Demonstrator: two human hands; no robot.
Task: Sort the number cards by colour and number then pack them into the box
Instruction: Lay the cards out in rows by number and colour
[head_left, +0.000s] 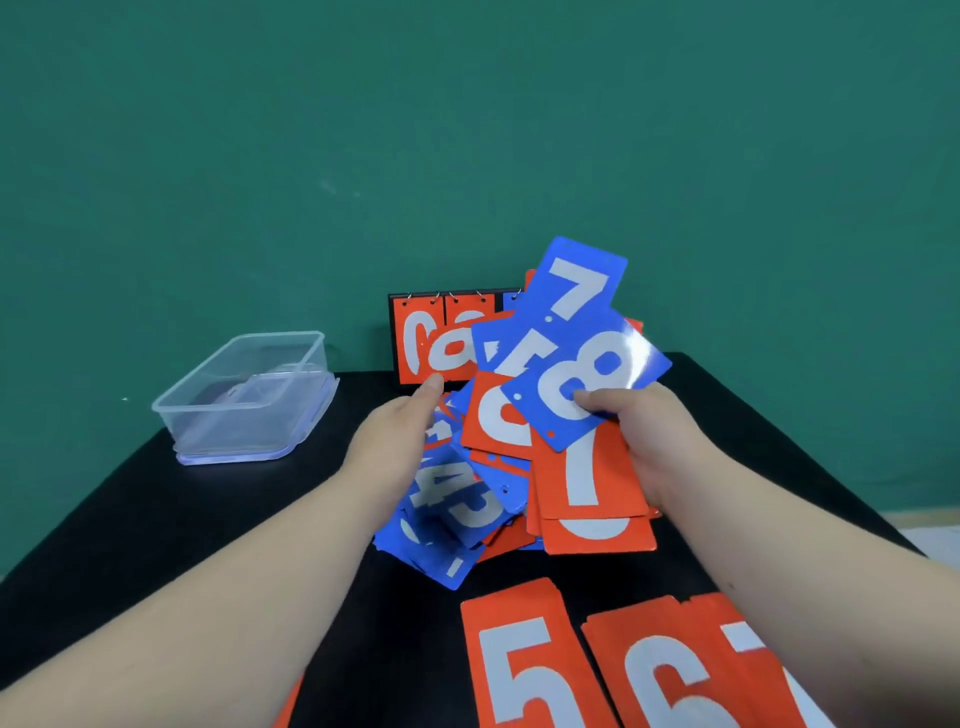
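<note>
A loose heap of red and blue number cards (467, 499) lies in the middle of the black table. My right hand (644, 436) pinches a fan of cards lifted above the heap: a blue 8 (597, 374) on top, a blue 7 (576, 291) behind, a red 7 (587, 478) below. With its fingers straight, my left hand (400, 426) reaches over the heap's left side and holds nothing. Red cards 5 (519, 670), 6 (670, 686) and 7 (748, 639) lie face up in a row at the near edge. The clear plastic box (249, 395) stands at the far left.
A black flip scoreboard stand (431, 338) with red cards on rings stands upright behind the heap, against the green wall. The box sits on its clear lid (234, 457). A red card edge (288, 706) shows under my left forearm.
</note>
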